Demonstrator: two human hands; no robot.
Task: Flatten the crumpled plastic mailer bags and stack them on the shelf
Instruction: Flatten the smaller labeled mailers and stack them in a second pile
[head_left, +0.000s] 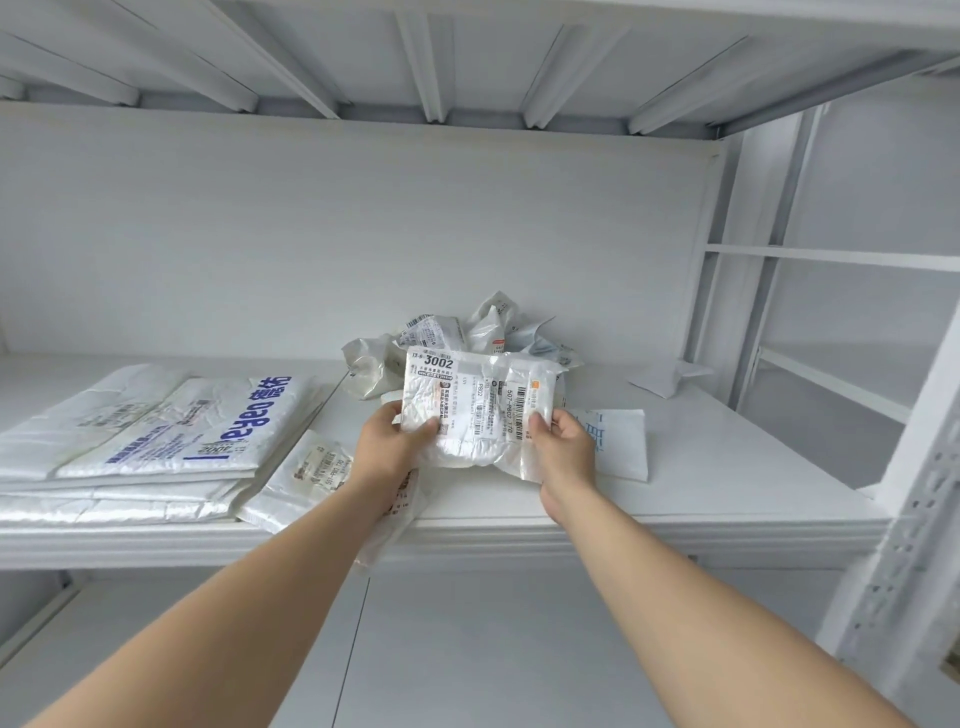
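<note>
Centre of frame: I hold one white mailer bag (478, 405) above the shelf (675, 499), label side facing me, its lower half wrinkled. My left hand (389, 444) pinches its lower left edge and my right hand (563, 447) pinches its lower right edge; the hands are apart, one at each side. Just behind it, centre frame, lies a pile of crumpled bags (467, 332). At left of frame, a stack of flattened bags (145, 431) rests on the shelf. A small flat mailer (306, 473) lies beside the stack. Another flat bag (621, 441) lies right of my right hand.
</note>
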